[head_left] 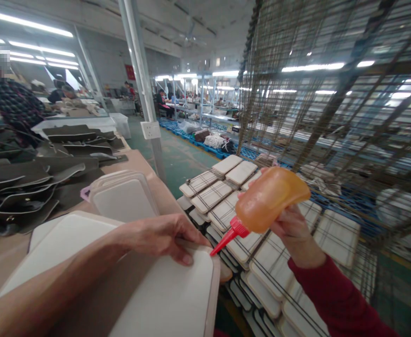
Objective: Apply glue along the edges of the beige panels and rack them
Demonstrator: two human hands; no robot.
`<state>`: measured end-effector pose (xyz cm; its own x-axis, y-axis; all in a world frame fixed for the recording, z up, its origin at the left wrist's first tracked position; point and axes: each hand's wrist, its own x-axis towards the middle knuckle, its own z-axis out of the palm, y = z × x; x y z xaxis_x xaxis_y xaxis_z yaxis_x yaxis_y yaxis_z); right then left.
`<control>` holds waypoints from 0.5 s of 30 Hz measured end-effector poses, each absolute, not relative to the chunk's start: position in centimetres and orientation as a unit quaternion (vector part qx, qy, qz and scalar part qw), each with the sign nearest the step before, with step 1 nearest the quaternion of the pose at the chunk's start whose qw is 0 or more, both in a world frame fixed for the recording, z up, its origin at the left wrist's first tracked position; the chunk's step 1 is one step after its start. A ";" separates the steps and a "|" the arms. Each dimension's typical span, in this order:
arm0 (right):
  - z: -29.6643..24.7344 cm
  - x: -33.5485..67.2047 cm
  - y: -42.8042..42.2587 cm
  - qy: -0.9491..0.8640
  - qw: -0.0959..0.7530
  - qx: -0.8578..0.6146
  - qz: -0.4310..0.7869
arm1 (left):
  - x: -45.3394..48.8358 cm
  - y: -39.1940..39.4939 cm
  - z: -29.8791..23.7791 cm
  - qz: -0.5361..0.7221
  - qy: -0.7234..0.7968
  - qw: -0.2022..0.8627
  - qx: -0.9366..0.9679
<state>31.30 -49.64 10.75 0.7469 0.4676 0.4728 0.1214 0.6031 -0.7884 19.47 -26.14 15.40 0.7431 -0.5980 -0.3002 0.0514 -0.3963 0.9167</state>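
Note:
My right hand (291,224) grips an amber squeeze bottle (270,199), tilted so its red nozzle (225,239) points down and to the left. The nozzle tip meets the upper right corner of a pale, round-cornered panel (170,295). My left hand (172,241) pinches that panel near its top edge, thumb on the white face, fingers behind. More white panels (63,238) lie under my left forearm. Beyond them rests a stack of similar panels (121,199) with a lilac piece at its left side.
Wire racks (261,248) to the right bear rows of pale panels, and a raised wire mesh (325,93) leans above them. Dark folded pieces (19,192) are heaped on the table's left. A metal post (142,70) stands beyond the table edge. A person in plaid (11,105) is at far left.

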 end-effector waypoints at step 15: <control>11.2 30.4 -49.1 -0.340 0.828 -0.437 0.086 | 19.4 -24.9 15.3 -0.320 -0.156 0.519 0.778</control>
